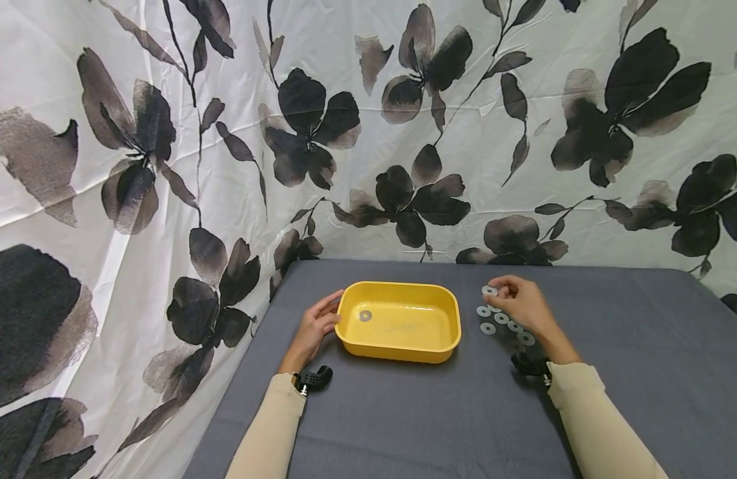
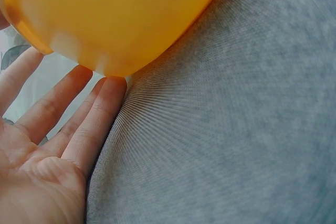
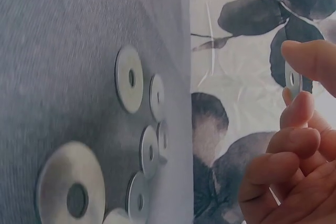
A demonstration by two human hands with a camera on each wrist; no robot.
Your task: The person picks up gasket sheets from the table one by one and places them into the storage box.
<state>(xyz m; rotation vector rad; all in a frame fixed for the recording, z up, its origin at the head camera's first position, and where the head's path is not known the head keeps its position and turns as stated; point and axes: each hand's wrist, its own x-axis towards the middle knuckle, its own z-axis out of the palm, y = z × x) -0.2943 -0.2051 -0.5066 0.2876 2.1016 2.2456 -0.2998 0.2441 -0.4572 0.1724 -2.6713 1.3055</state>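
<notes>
A yellow rectangular tub point(image 1: 398, 349) stands on the grey cloth, with one flat metal washer point(image 1: 365, 316) lying inside near its left end. My left hand point(image 1: 313, 331) is at the tub's left end, its fairly straight fingers point(image 2: 58, 103) touching the outer wall. To the right of the tub, my right hand point(image 1: 524, 307) pinches a washer point(image 3: 294, 78) between thumb and fingertip, raised off the cloth. Several more washers point(image 3: 129, 80) lie flat on the cloth below and beside that hand, some of them close together.
A grey cloth point(image 1: 404, 426) covers the table. Behind it and along the left hangs a white curtain point(image 1: 237, 86) with dark flowers. Each wrist wears a black band-mounted device point(image 1: 314, 379).
</notes>
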